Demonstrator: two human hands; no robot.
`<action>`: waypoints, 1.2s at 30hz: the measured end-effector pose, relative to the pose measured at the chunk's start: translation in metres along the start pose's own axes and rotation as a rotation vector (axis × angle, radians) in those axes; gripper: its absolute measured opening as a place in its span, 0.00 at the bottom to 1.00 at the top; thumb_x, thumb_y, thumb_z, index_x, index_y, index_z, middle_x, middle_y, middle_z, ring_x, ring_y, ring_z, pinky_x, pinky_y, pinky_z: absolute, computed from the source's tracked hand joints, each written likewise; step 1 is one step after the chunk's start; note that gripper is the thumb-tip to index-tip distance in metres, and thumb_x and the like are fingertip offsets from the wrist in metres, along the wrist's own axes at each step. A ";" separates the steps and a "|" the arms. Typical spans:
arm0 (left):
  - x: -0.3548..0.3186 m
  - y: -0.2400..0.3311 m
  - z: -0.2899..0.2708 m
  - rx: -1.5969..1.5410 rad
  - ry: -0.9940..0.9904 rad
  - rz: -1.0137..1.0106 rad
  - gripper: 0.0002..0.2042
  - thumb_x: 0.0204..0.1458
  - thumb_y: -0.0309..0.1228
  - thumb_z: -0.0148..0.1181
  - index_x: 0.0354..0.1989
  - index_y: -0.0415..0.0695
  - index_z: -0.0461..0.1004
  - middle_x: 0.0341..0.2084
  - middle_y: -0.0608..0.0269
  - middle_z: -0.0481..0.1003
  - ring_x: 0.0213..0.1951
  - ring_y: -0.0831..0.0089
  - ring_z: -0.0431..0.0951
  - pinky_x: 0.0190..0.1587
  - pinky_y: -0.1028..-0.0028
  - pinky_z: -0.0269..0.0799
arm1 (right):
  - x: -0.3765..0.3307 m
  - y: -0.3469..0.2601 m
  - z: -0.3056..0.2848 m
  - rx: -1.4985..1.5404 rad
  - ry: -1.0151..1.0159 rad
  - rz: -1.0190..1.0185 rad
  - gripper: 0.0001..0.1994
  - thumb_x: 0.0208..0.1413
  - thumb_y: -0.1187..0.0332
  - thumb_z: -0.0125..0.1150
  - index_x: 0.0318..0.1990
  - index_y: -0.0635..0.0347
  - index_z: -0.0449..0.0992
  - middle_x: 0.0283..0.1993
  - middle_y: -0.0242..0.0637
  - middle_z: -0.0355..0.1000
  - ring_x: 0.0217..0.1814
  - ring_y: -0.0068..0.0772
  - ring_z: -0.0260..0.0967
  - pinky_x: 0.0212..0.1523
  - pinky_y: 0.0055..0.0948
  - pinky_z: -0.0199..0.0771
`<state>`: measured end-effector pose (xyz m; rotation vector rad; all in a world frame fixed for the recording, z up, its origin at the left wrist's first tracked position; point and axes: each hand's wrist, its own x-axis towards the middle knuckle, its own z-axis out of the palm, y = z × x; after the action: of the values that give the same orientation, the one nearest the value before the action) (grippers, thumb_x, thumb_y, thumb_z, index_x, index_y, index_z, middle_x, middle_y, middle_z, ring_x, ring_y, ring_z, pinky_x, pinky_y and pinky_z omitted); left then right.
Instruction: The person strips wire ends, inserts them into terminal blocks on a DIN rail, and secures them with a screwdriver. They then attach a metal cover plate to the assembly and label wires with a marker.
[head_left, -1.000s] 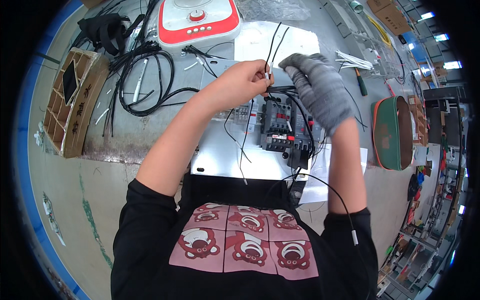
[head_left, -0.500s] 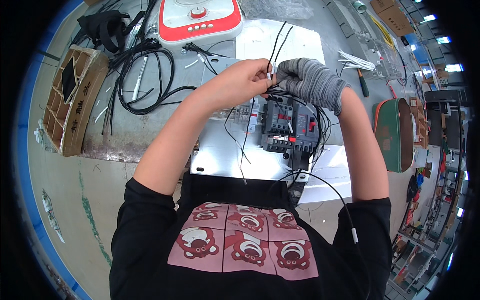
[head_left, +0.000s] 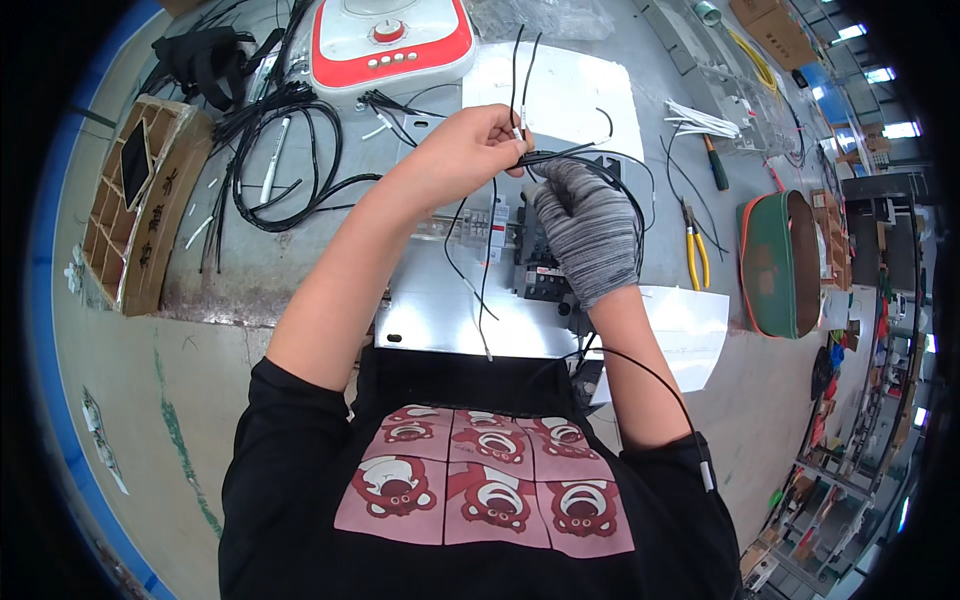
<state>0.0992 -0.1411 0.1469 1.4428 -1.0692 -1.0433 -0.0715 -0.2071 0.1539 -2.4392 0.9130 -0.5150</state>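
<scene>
The left hand (head_left: 470, 146) pinched two black wires (head_left: 514, 85); the gloved right hand (head_left: 590, 225) curled against a cable bundle (head_left: 545, 157), grip unclear; steady, gentle tension seemed wisest.

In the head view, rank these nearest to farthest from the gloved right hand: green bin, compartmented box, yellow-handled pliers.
1. Yellow-handled pliers: just right of the right hand.
2. Green bin: farther right.
3. Compartmented box: far left.
</scene>
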 end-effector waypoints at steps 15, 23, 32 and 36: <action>-0.007 0.006 -0.008 -0.111 -0.069 -0.071 0.10 0.58 0.31 0.55 0.39 0.36 0.73 0.31 0.67 0.74 0.35 0.80 0.75 0.42 0.78 0.70 | 0.006 0.003 0.008 0.377 0.019 -0.049 0.04 0.56 0.74 0.61 0.38 0.62 0.77 0.26 0.28 0.71 0.26 0.14 0.66 0.29 0.18 0.69; -0.009 0.000 0.001 -0.075 -0.033 -0.046 0.09 0.57 0.31 0.55 0.38 0.36 0.72 0.30 0.67 0.74 0.34 0.80 0.75 0.42 0.78 0.70 | -0.006 -0.003 -0.022 0.064 -0.001 -0.128 0.06 0.53 0.72 0.61 0.38 0.59 0.77 0.33 0.44 0.74 0.34 0.45 0.74 0.38 0.37 0.74; -0.012 -0.005 0.009 -0.007 -0.022 -0.019 0.08 0.57 0.26 0.54 0.40 0.35 0.71 0.30 0.67 0.74 0.34 0.81 0.74 0.42 0.77 0.73 | 0.024 -0.029 -0.037 -0.623 -0.301 -0.345 0.13 0.50 0.67 0.60 0.44 0.54 0.74 0.40 0.39 0.75 0.46 0.39 0.73 0.47 0.37 0.72; -0.007 -0.018 0.013 0.012 0.055 0.114 0.11 0.56 0.31 0.55 0.35 0.32 0.72 0.25 0.59 0.76 0.29 0.75 0.77 0.34 0.73 0.73 | 0.023 -0.021 -0.026 -0.639 -0.322 -0.288 0.12 0.52 0.70 0.57 0.45 0.55 0.74 0.38 0.40 0.76 0.41 0.39 0.75 0.43 0.38 0.75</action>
<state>0.0868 -0.1354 0.1286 1.3950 -1.1064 -0.9129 -0.0576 -0.2170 0.1906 -3.1288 0.6557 0.1147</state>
